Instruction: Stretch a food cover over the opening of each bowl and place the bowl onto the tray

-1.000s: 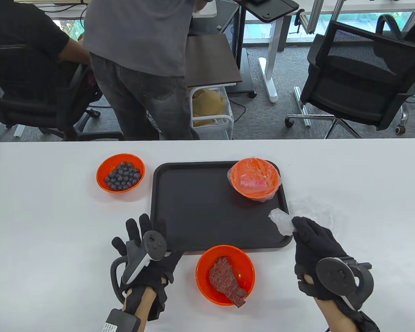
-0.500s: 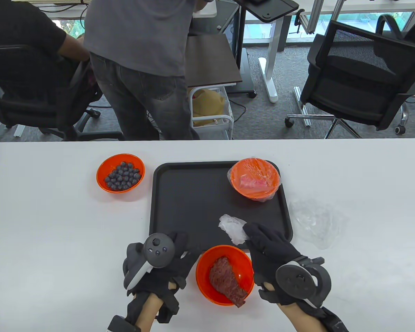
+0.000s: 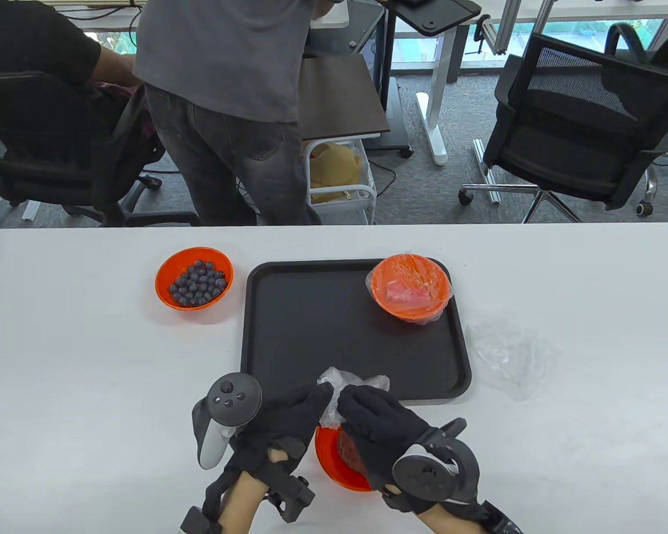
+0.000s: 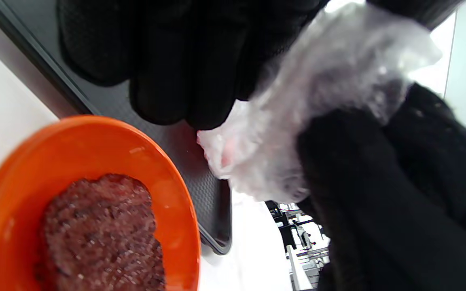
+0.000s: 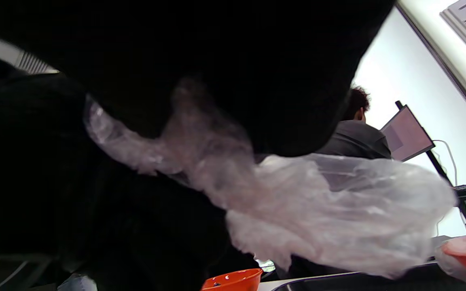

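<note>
Both hands, left hand (image 3: 289, 414) and right hand (image 3: 376, 420), pinch the bunched food cover (image 3: 345, 384) over the near meat bowl (image 3: 334, 461): find the hem, spread evenly, hook the far rim first.

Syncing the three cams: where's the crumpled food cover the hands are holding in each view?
Table view: food cover bottom centre, between left hand and right hand, at the tray's near edge.
Left wrist view: upper centre-right.
Right wrist view: centre to lower right.
Shared landmark: orange meat bowl, lower left in the left wrist view; not visible in the right wrist view.
</note>
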`<action>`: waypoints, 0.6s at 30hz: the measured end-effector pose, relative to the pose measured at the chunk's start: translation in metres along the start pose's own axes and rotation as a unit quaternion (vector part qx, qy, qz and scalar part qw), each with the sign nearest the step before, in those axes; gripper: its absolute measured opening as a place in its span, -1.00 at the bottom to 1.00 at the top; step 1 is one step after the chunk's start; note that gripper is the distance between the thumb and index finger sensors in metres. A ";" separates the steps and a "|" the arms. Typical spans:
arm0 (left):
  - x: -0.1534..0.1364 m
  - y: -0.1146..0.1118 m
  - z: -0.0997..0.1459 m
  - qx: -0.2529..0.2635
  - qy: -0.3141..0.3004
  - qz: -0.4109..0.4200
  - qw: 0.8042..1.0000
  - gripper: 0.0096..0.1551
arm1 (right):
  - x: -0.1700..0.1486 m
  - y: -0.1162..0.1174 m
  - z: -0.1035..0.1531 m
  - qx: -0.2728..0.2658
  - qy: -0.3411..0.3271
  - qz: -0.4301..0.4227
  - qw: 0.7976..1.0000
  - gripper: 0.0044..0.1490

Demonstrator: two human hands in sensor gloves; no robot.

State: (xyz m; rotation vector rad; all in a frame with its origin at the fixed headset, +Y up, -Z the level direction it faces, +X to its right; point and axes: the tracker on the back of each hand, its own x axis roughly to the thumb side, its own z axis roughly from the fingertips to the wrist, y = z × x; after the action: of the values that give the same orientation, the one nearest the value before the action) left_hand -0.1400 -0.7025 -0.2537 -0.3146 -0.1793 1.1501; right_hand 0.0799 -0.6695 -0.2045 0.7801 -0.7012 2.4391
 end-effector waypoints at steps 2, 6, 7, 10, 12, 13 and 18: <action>-0.002 -0.001 0.000 0.001 0.005 0.021 1.000 -0.19 | 0.002 0.005 0.001 0.023 -0.004 -0.001 1.000 -0.48; -0.006 0.003 0.000 0.044 0.015 0.030 0.998 -0.42 | -0.004 0.010 0.004 0.061 -0.013 -0.047 0.997 -0.36; -0.008 0.004 0.000 0.051 0.014 0.036 0.998 -0.46 | -0.007 0.010 0.006 0.064 -0.013 -0.067 0.996 -0.30; -0.011 0.009 0.002 0.058 0.006 0.065 0.996 -0.50 | -0.021 0.000 0.009 0.044 0.012 -0.133 0.990 -0.19; -0.013 0.014 0.003 0.063 -0.009 0.079 0.995 -0.51 | -0.033 -0.012 0.011 0.001 0.044 -0.160 0.986 -0.21; -0.014 0.016 0.003 0.060 -0.018 0.086 0.994 -0.51 | -0.039 -0.018 0.012 -0.018 0.062 -0.166 0.984 -0.24; -0.012 0.022 0.001 -0.036 -0.096 0.156 0.982 -0.51 | -0.093 -0.039 0.020 -0.095 0.248 -0.197 0.944 -0.35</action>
State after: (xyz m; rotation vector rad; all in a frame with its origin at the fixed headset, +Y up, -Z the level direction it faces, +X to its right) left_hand -0.1638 -0.7058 -0.2602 -0.3014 -0.3509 1.4892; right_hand 0.1774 -0.6784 -0.2362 0.1827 -0.5097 2.0386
